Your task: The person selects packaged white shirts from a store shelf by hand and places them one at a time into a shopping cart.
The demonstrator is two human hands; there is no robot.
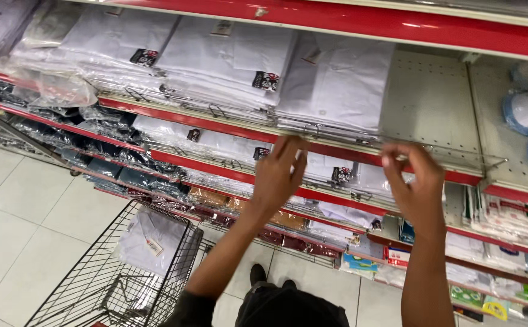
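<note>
Head view: the person stood before red-edged store shelves (pixel 361 21), looking down at both raised hands.
Left hand: the left hand (pixel 279 175) was spread, fingers loosely apart, its fingertips at the wire front rail (pixel 336 134) of the shelf; it gripped nothing that could be seen.
Right hand: the right hand (pixel 415 181) had its fingers curled and close together at the same rail, further right; whether it pinched the wire could not be told.
Nearest goods: the stack of white packaged shirts (pixel 336 85) lay just above and beyond both hands, behind the rail.
Long axis: the stack and the rail ran left to right along the shelf, across the line of the arms.
Nearer hand: the left hand sat directly below the stack; the right was below its right edge, by the bare shelf back.
Also there: a wire trolley (pixel 103 272) with one bagged white shirt (pixel 149 239) stood low to the left, well apart from the hands.
</note>
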